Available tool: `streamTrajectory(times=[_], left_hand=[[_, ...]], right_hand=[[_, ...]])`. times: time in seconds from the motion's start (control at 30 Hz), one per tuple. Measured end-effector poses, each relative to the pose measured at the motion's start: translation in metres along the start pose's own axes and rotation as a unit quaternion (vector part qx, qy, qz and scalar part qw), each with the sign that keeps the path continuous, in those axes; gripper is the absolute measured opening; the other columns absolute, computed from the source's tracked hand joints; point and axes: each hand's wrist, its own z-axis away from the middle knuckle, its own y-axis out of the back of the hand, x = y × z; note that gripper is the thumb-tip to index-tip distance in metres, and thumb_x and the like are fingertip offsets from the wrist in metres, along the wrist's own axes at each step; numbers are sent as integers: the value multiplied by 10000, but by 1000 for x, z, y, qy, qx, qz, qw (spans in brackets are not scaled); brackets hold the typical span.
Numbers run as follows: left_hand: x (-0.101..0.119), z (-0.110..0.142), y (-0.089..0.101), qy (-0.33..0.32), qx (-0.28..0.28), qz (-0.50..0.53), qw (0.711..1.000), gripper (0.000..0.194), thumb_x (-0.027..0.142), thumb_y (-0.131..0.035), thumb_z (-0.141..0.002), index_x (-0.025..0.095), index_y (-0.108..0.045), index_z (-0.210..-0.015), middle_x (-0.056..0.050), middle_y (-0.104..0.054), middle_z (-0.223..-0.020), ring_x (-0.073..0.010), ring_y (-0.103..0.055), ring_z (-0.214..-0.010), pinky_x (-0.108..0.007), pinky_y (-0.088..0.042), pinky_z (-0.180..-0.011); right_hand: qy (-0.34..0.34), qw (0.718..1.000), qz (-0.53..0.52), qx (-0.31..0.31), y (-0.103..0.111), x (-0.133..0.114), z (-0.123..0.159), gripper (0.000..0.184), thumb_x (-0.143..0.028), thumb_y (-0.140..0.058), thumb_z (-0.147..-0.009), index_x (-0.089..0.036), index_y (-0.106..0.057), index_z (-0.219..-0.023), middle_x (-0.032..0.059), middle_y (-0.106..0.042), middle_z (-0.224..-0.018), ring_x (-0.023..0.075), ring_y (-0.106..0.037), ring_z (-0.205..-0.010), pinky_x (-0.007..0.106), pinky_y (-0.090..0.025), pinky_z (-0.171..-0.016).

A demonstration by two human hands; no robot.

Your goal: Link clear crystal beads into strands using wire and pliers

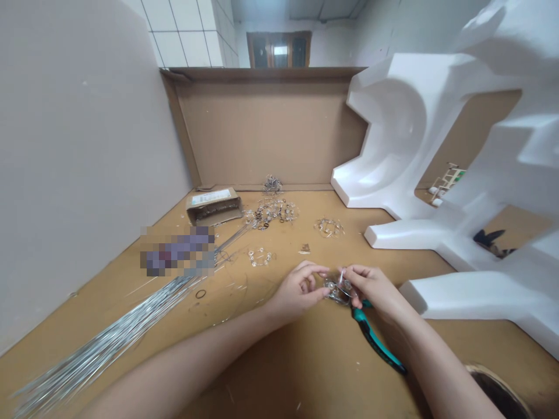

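A small wire piece with clear beads [334, 289] sits between my hands, partly covered by fingers. My left hand [297, 291] has its thumb and index finger curled around the piece's left edge. My right hand [371, 286] pinches the right side, where a thin shiny wire or strip shows near the fingertips. Just below the right hand, teal-and-black handled pliers [375, 340] lie on the table; their jaws are hidden around the hand and beads. Finer details of the piece are blurred.
Long silver wires [117, 334] lie at left, beside a blurred-out purple object [177, 251]. Behind are a small cardboard box [213, 216], a pile of beaded pieces [277, 210], a beaded ring [261, 258] and another cluster [329, 227]. White foam packing [393, 238] stands at right.
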Motion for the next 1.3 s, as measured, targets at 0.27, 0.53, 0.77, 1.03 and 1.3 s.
streamTrajectory(times=[0.27,0.53,0.77,1.03,1.3], left_hand=[[-7,2,-3,-13,60,-49,997,204,190,-550,-758,177,-495,-954,20,-468,-772,-73,-427,-616,-195,-376,-579],[-9,1,7,-181,68,-189,963,172,125,-437,-810,182,-534,-940,-57,-499,-916,-143,-505,-833,-268,-436,-741],[-9,0,10,-195,68,-256,944,238,170,-498,-801,215,-542,-1031,-73,-494,-1020,-189,-473,-1001,-350,-392,-888],[-16,-5,12,-107,83,-173,976,70,213,-507,-813,179,-565,-832,-30,-488,-890,-126,-504,-791,-249,-434,-711],[-20,-8,11,-68,97,-130,984,68,230,-523,-798,174,-559,-811,-21,-491,-888,-103,-497,-733,-207,-426,-627]], right_hand=[[-32,999,-42,-6,-4,-1,1,341,-459,-603,-726,-150,-569,-587,-20,-509,-324,62,-440,-280,153,-338,-324],[-83,981,-163,-60,-4,-7,5,197,-318,-600,-767,-128,-605,-716,35,-666,-682,52,-556,-420,154,-461,-409],[-87,970,-218,-69,0,-6,3,117,-244,-603,-770,-129,-591,-762,40,-667,-745,50,-557,-427,158,-489,-418],[-59,967,-248,-22,-3,-13,8,346,-193,-678,-697,-195,-486,-985,31,-663,-770,117,-637,-551,221,-538,-517],[-11,984,-168,58,-5,-14,9,346,-238,-731,-623,-198,-540,-910,38,-632,-865,160,-656,-684,283,-560,-637]])
